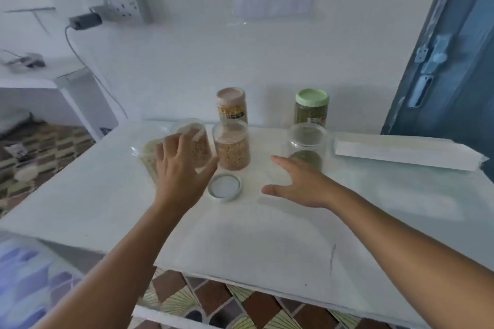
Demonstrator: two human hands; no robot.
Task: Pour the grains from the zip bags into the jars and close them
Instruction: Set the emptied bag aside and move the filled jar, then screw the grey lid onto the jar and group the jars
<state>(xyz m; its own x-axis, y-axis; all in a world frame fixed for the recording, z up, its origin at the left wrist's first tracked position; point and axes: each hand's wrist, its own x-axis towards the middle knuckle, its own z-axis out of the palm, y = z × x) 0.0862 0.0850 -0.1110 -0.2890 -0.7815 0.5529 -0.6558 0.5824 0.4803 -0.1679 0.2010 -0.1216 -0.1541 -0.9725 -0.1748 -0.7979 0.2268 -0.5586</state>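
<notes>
Left hand point(178, 168) spread over two blurred grain jars point(171, 149), perhaps touching; right hand point(299, 184) open above the desk point(107, 195), loose lid point(224, 186) lying between both hands.

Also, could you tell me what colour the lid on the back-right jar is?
Pale green lid, seen in the head view.

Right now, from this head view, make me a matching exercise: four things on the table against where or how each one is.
Things:
1. green-lidded jar
2. loose round lid
3. lidless clear jar
4. white flat packet

States:
A. lying flat on the table between the two hands
B. at the back right, closed
C. open, a little green grain at the bottom
D. lying along the table's right side

Pairs: 1-B, 2-A, 3-C, 4-D
</notes>
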